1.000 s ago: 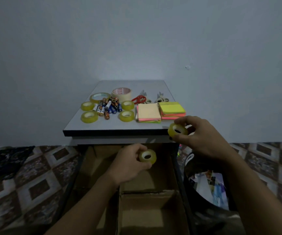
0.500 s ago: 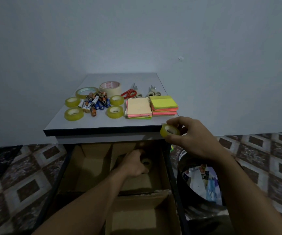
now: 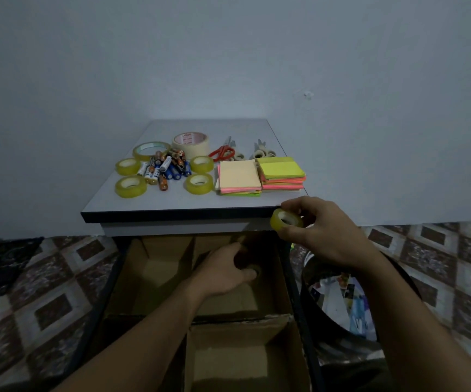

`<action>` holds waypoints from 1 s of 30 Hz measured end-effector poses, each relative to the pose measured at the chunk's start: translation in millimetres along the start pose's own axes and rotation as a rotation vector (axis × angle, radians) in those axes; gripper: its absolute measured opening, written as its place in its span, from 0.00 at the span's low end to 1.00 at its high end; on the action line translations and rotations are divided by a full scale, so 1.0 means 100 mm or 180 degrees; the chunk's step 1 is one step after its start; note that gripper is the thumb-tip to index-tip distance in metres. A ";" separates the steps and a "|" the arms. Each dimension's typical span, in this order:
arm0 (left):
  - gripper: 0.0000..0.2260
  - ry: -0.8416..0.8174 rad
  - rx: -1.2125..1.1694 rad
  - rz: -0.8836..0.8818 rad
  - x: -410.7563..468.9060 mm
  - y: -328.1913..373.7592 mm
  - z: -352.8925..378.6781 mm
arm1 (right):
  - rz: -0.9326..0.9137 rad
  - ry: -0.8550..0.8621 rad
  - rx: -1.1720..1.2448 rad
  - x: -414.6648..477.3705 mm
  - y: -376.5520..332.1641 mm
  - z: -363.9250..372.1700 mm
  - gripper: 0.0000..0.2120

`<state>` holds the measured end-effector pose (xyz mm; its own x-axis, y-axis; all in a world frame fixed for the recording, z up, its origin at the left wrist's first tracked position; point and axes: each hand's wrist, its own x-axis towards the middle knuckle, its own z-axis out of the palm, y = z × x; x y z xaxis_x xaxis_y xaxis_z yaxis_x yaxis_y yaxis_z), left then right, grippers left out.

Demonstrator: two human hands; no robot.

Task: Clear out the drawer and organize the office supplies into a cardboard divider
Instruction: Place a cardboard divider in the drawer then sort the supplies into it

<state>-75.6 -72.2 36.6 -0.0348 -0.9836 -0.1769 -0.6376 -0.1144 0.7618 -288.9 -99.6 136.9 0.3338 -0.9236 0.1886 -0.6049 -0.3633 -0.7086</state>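
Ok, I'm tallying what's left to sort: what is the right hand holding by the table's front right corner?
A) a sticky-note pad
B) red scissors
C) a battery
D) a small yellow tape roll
D: the right hand pinches a small yellow tape roll just off the front corner of the table.

At 6 o'clock the bottom edge is cutting off both forearms and the nearest cell of the cardboard divider [image 3: 273,325]. The left hand [image 3: 223,271] is covering most of a dim roll [image 3: 254,269] in shadow. At 4 o'clock the right hand [image 3: 324,236] is covering part of a yellow roll [image 3: 286,220], and its arm is hiding part of the bin [image 3: 339,301]. The labels on the batteries [image 3: 166,168] are showing too small to read.
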 end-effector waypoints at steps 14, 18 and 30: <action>0.21 0.1384 0.0502 0.0037 -0.88 -0.49 -0.95 | 0.0037 -0.0768 0.0077 0.04 -0.14 0.83 0.21; 0.21 0.1433 0.0669 -0.0145 -0.89 -0.84 -1.08 | -0.0018 -0.0902 -0.0160 0.15 -0.08 1.16 0.20; 0.21 0.1396 0.0710 0.0064 -0.85 -1.15 -0.97 | 0.0046 -0.1343 -0.0952 0.40 0.15 1.73 0.25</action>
<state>75.0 10.8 24.5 0.2480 -0.9568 0.1519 -0.7910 -0.1094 0.6019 -159.5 -121.0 15.6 0.5491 -0.8214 -0.1542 -0.7712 -0.4269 -0.4722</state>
